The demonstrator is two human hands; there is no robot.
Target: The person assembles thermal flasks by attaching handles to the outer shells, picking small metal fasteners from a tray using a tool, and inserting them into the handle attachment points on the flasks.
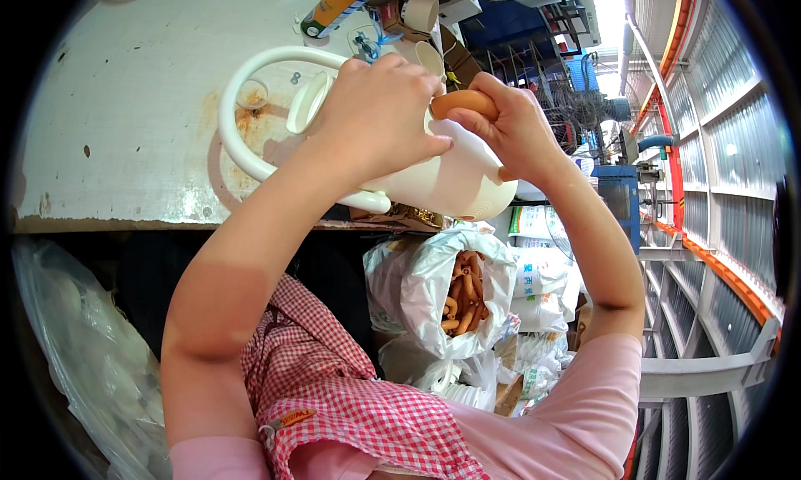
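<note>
A cream-white plastic vessel, shaped like a watering can, lies tilted at the table's right edge. From it a long white tube curves over the tabletop. My left hand is closed over the vessel's upper part, hiding much of it. Between the thumb and fingers of my right hand is a tan curved handle, its left end against the vessel near my left fingertips. Whether that end is joined to the vessel is hidden. An oval white rim shows left of my left hand.
Below the table edge, a white sack holds several tan curved pieces. An orange spray can and paper cups stand at the table's back. A clear plastic bag fills the lower left. A fan stands beyond my right hand.
</note>
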